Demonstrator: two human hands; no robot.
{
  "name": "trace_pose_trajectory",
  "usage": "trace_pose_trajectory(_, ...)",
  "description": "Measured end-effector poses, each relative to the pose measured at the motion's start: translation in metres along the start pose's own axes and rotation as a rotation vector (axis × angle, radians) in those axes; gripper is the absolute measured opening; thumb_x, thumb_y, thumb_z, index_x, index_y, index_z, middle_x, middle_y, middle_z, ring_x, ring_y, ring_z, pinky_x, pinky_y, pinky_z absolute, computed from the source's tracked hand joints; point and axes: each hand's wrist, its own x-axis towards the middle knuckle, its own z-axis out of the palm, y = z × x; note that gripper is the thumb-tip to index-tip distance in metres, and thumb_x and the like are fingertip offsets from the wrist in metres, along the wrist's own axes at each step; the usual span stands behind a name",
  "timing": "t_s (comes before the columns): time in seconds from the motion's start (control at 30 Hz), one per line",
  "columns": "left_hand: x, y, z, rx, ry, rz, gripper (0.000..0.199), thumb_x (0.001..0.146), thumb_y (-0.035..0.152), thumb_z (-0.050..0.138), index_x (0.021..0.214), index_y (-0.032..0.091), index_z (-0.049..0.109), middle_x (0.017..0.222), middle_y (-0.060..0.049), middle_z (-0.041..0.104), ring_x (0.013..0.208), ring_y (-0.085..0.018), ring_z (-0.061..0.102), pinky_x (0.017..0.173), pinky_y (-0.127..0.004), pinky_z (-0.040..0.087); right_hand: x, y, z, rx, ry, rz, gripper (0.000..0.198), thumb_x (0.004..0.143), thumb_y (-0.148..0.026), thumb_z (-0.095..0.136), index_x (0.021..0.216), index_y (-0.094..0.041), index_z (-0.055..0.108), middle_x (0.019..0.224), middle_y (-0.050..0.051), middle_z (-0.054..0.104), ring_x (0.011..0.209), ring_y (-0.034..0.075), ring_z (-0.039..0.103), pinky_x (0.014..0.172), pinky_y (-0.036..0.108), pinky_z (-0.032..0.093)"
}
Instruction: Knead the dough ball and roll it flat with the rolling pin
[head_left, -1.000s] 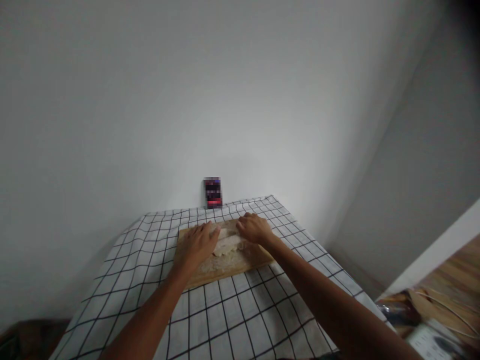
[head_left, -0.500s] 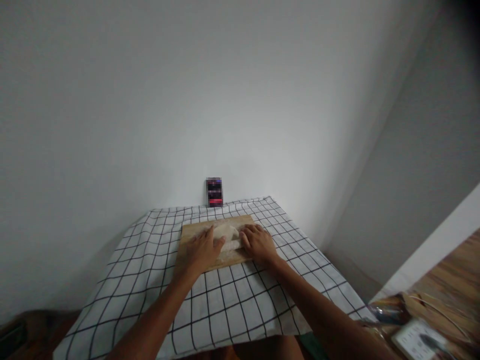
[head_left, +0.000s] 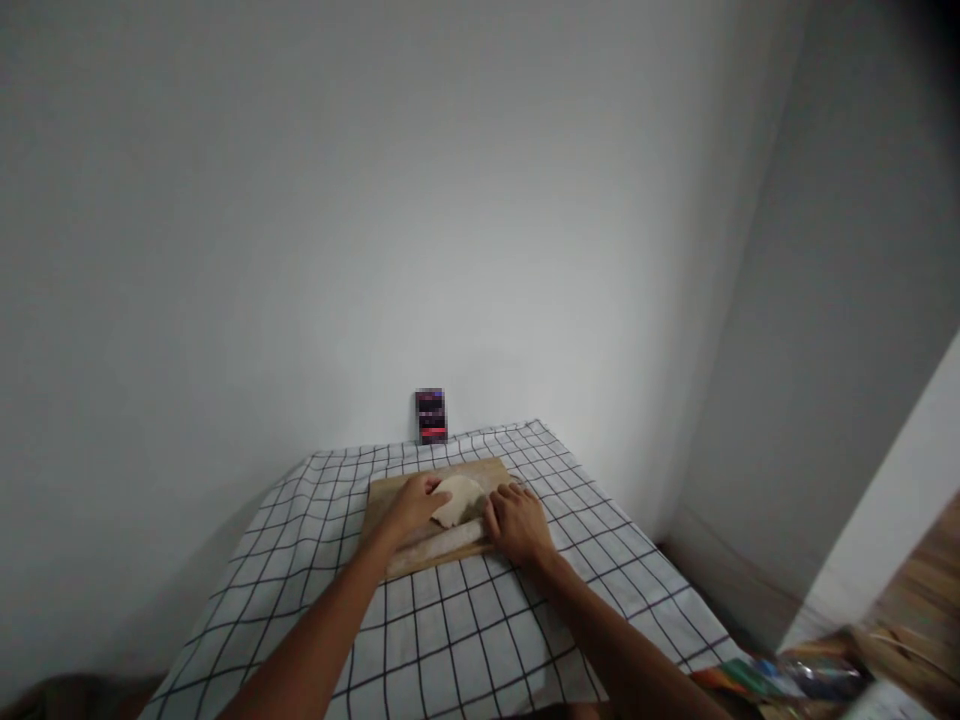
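A flat, pale piece of dough (head_left: 459, 502) lies on a wooden board (head_left: 384, 490). My left hand (head_left: 414, 504) pinches the dough's left edge between thumb and fingers. Nearer to me, a floury rolling pin (head_left: 442, 545) lies slantwise along the front of the board. My right hand (head_left: 517, 520) is closed over the pin's right end, close to the dough's right side. That end of the pin is hidden under the fingers.
A black-and-white checked cloth (head_left: 442, 630) covers the table under the board. At the back, a dark pixelated upright object (head_left: 431, 416) stands against the white wall (head_left: 480, 200). Blurred colourful packets (head_left: 780, 675) lie low on the right.
My left hand has come off the rolling pin and now grips the dough's left edge. The pin lies nearer to me, clear of the dough. My right hand stays at the pin's right end.
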Motion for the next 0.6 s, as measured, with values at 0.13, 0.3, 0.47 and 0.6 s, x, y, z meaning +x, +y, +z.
trace_pose_trajectory(0.13, 0.006, 0.004, -0.004, -0.029, -0.021, -0.014, 0.042, 0.077, 0.031, 0.072, 0.112, 0.008, 0.073, 0.094, -0.010, 0.078, 0.077, -0.021, 0.069, 0.063, -0.028, 0.055, -0.001, 0.000, -0.005, 0.032, -0.017, 0.004, 0.038, 0.108, -0.029, 0.040, 0.088, -0.021, 0.071, 0.096, 0.005, 0.073, 0.097, 0.019, 0.064, 0.086, 0.030, 0.040)
trace_pose_trajectory(0.3, 0.002, 0.007, -0.034, 0.082, -0.084, -0.014, 0.041, 0.077, 0.034, 0.071, 0.110, 0.009, 0.076, 0.079, -0.006, 0.078, 0.063, -0.018, 0.065, 0.063, -0.031, 0.056, -0.002, 0.002, -0.004, 0.058, 0.000, 0.129, 0.045, 0.109, -0.029, 0.037, 0.084, -0.020, 0.073, 0.094, 0.006, 0.074, 0.093, 0.018, 0.068, 0.083, 0.028, 0.042)
trace_pose_trajectory(0.47, -0.001, 0.024, -0.041, 0.311, -0.003, 0.121, 0.044, 0.091, 0.030, 0.055, 0.127, 0.009, 0.070, 0.128, -0.013, 0.076, 0.113, -0.023, 0.069, 0.101, -0.034, 0.053, 0.004, 0.007, -0.003, 0.074, -0.031, 0.283, 0.052, 0.111, -0.032, 0.030, 0.092, -0.018, 0.076, 0.103, 0.012, 0.077, 0.095, 0.021, 0.071, 0.081, 0.029, 0.046)
trace_pose_trajectory(0.6, -0.014, 0.034, -0.029, 0.510, 0.003, 0.164, 0.047, 0.103, 0.041, 0.039, 0.119, 0.014, 0.074, 0.125, -0.012, 0.077, 0.118, -0.026, 0.068, 0.106, -0.038, 0.049, 0.026, 0.006, -0.012, 0.034, -0.198, 0.346, 0.057, 0.109, -0.039, 0.028, 0.099, -0.016, 0.079, 0.106, 0.016, 0.079, 0.096, 0.026, 0.074, 0.080, 0.032, 0.050)
